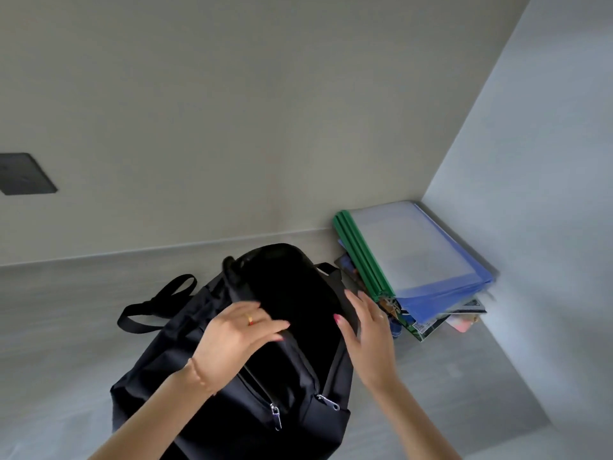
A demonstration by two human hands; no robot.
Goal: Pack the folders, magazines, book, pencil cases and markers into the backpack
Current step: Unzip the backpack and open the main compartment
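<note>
Your left hand [237,330] lies on the left lip of the bag [238,366]. Its fingers are nearly straight and reach over the edge of the big opening. It looks like they press the flap back, but you cannot tell if the tips hook under it.

Your right hand [365,330] is at the right lip of the bag. It is open, fingers straight and a bit spread. It holds nothing. It may just touch the cloth there; that is hard to tell.

The bag sits on the bench [66,293] right in front of you, with its mouth wide open between your hands. Two zip pulls [276,414] hang at the near end.

The stack to pack lies at the far right corner of the bench, against both walls. The folders [414,257] are on top, green spines to the left, blue ones below. The magazines [421,327] poke out under them. The folders' long side runs from the far wall back toward you.

The stack is just to the right of your right hand, so that hand is much nearer. I think the next move is a short reach right for the folders while your left hand holds the bag open.

I see no pencil cases or markers here.
</note>
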